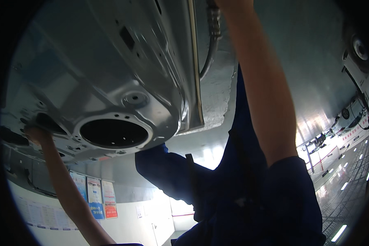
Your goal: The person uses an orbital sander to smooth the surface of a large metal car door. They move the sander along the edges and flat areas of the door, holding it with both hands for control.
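A large silver car-door inner panel (57, 78) fills the upper left, with a round opening, smaller cutouts and stamped holes. My left hand (39, 132) grips the rim of an oblong cutout at its left; the fingertips are hidden. My right hand (231, 4) is cropped by the top edge, beside a ribbed metal-looking hose fitting (214, 20) at the door's edge, so its fingers cannot be made out. A curved grey hose (211, 53) runs down from that fitting behind the panel's pale edge strip.
My dark-blue-clad body (238, 197) occupies the lower middle. A grey floor (303, 90) stretches behind. Posters (94, 197) hang on a white wall at lower left. A wheel (358, 47), vehicles (348, 112) and ceiling lights (338, 233) appear along the right, inverted.
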The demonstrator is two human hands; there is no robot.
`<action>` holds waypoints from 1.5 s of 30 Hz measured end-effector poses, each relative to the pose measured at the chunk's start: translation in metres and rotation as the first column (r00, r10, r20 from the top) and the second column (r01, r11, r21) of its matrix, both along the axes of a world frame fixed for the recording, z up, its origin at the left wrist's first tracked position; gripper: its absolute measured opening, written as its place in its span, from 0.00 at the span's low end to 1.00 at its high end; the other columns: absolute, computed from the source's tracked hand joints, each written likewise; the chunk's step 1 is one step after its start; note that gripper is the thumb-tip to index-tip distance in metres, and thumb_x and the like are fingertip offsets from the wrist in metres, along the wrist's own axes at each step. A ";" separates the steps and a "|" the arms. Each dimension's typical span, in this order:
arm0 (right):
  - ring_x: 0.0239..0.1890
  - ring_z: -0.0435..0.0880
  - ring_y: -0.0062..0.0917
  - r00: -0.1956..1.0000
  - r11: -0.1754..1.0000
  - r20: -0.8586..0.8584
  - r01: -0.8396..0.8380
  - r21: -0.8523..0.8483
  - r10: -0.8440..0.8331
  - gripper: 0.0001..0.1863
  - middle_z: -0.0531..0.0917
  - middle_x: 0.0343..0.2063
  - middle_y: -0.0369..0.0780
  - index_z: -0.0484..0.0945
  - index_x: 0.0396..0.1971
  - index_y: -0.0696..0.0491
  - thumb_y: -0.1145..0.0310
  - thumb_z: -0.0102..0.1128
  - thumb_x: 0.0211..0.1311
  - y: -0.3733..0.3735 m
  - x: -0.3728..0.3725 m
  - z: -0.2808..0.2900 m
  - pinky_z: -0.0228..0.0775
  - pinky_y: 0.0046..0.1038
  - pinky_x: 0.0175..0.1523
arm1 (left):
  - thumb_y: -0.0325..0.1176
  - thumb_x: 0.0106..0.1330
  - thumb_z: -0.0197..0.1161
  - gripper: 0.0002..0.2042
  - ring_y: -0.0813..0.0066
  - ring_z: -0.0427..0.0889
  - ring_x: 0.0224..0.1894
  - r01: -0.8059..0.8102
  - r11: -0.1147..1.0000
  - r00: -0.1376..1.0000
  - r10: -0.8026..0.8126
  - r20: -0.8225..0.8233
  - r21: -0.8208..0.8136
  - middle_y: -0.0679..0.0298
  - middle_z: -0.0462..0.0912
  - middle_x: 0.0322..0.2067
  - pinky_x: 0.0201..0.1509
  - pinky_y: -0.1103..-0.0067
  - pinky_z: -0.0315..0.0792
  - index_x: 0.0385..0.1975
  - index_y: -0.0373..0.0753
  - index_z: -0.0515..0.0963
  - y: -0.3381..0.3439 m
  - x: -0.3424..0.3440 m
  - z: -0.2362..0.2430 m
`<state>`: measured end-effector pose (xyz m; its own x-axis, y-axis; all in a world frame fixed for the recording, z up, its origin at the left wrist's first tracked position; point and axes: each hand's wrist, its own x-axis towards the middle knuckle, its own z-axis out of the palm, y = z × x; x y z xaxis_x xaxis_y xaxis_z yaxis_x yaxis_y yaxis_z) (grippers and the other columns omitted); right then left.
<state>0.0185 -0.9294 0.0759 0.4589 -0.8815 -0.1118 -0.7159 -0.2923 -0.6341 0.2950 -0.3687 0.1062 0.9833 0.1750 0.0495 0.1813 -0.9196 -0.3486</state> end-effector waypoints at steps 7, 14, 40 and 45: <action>0.47 0.80 0.54 0.996 0.999 0.072 -0.044 -0.003 0.044 0.28 0.75 0.49 0.55 0.77 0.53 0.47 0.46 0.57 0.57 -0.076 0.092 0.022 0.74 0.45 0.54 | 0.59 0.71 0.34 0.32 0.49 0.66 0.66 -0.295 0.798 0.912 0.400 0.095 -0.526 0.50 0.65 0.65 0.66 0.55 0.64 0.65 0.45 0.67 -0.097 -0.040 0.015; 0.45 0.80 0.53 0.975 0.984 0.193 -0.085 -0.154 0.115 0.26 0.76 0.47 0.55 0.77 0.50 0.47 0.47 0.60 0.56 -0.111 0.148 0.020 0.74 0.45 0.51 | 0.57 0.71 0.38 0.33 0.48 0.61 0.68 -0.222 0.822 0.932 0.337 0.134 -0.524 0.49 0.63 0.66 0.70 0.59 0.58 0.67 0.39 0.63 -0.088 -0.042 0.010; 0.36 0.83 0.48 0.993 0.993 -0.028 -0.113 -0.043 0.112 0.21 0.74 0.45 0.50 0.78 0.45 0.43 0.50 0.65 0.53 -0.076 0.102 0.021 0.79 0.42 0.42 | 0.56 0.72 0.40 0.31 0.47 0.66 0.64 -0.130 0.868 0.945 0.256 0.206 -0.480 0.48 0.68 0.62 0.68 0.60 0.59 0.65 0.39 0.67 -0.060 -0.041 -0.001; 0.30 0.84 0.50 0.994 0.995 -0.035 -0.100 -0.012 0.100 0.21 0.73 0.44 0.51 0.76 0.46 0.44 0.51 0.65 0.54 -0.049 0.068 0.022 0.78 0.43 0.33 | 0.56 0.71 0.41 0.31 0.47 0.66 0.63 -0.117 0.892 0.946 0.234 0.223 -0.437 0.47 0.70 0.61 0.67 0.61 0.59 0.65 0.38 0.67 -0.055 -0.043 0.003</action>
